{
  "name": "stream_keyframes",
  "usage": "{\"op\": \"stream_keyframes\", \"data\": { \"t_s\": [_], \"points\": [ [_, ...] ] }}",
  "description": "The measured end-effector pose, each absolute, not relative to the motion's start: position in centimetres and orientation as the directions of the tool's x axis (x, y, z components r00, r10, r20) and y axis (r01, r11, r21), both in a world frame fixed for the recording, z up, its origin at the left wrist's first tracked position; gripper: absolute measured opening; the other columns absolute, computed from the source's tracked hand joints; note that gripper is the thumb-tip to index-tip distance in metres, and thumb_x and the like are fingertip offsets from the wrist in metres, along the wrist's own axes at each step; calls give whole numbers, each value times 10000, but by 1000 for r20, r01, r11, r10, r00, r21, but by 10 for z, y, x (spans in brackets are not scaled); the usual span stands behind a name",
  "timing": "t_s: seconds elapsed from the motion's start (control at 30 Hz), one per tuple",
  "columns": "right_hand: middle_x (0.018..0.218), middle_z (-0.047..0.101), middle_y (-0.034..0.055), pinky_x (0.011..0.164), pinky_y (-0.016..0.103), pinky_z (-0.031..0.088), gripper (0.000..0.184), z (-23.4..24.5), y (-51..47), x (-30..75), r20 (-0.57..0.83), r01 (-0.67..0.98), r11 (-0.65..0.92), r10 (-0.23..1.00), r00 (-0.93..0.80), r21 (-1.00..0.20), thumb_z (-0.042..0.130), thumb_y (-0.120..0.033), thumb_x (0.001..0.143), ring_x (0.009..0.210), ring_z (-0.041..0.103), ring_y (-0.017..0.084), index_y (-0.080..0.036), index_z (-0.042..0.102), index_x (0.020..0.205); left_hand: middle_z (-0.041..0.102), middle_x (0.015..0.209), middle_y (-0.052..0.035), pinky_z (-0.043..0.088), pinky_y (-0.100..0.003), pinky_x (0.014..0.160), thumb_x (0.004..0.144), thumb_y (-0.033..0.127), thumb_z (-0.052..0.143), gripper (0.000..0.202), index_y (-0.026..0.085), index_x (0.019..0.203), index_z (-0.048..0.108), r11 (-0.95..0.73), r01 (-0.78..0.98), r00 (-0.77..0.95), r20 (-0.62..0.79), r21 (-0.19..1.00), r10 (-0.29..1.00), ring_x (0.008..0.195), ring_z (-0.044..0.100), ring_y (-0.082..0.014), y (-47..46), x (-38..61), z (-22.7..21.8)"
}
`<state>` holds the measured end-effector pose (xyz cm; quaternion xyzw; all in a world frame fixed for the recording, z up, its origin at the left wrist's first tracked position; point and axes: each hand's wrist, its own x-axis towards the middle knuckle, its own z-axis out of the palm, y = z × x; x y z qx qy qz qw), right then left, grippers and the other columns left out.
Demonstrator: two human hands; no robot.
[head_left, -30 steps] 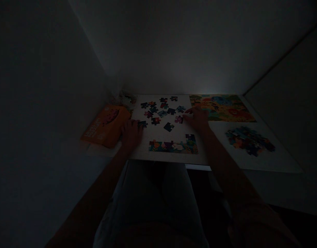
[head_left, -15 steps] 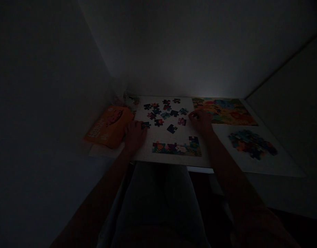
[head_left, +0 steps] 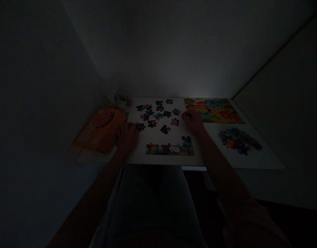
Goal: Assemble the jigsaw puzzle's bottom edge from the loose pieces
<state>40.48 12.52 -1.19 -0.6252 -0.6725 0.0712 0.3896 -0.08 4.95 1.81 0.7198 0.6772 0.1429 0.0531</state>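
The scene is very dim. My left hand [head_left: 128,137] rests on the white table with its fingers slightly spread, the fingertips at the edge of a dark puzzle piece [head_left: 141,127]. Past the loose pieces, my right hand [head_left: 194,121] has its fingers curled around a small puzzle piece [head_left: 189,116], mostly hidden by them. Several loose puzzle pieces [head_left: 158,116] lie scattered between the hands. Nearer to me is a joined puzzle strip [head_left: 170,148], showing plants and a white animal, with a piece standing up at its right end.
An orange puzzle box [head_left: 101,129] lies at the left, with crumpled clear plastic [head_left: 117,98] behind it. At the back right is an assembled animal picture puzzle [head_left: 217,111]. A heap of puzzle pieces [head_left: 239,140] sits on the right side of the table [head_left: 212,151].
The view has turned slightly, so everything sits further left. My right hand has tilted a little, and a bit of the piece shows between its fingers. The loose pieces keep their arrangement.
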Motion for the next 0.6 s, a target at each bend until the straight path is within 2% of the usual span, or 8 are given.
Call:
{"op": "stream_keyframes", "data": {
  "t_s": [0.23, 0.43, 0.6],
  "points": [
    [1061, 875, 125, 1060, 571, 597, 112, -13, 126, 404, 428, 776, 214, 900, 80, -594, 719, -374, 960, 924, 772, 333, -287, 783, 988, 616, 1771, -213, 400, -636, 1442, 1253, 324, 520, 558, 246, 1759, 744, -83, 954, 45, 138, 287, 989, 1666, 533, -432, 50, -1, 17],
    [1020, 867, 111, 1081, 581, 595, 116, -15, 125, 401, 430, 760, 214, 898, 95, -614, 717, -377, 955, 910, 759, 325, -288, 779, 993, 611, 1792, -225, 401, -642, 1449, 1245, 319, 557, 567, 171, 1771, 705, -36, 958, 6, 106, 283, 994, 1679, 536, -445, 51, 1, 20],
    [1051, 875, 122, 1026, 555, 617, 134, -14, 123, 402, 435, 744, 221, 895, 102, -630, 701, -398, 946, 926, 756, 326, -293, 775, 986, 606, 1792, -238, 425, -643, 1428, 1261, 344, 532, 565, 175, 1773, 700, -63, 965, 28, 139, 255, 990, 1671, 544, -461, 51, 0, 17]
  ]
}}
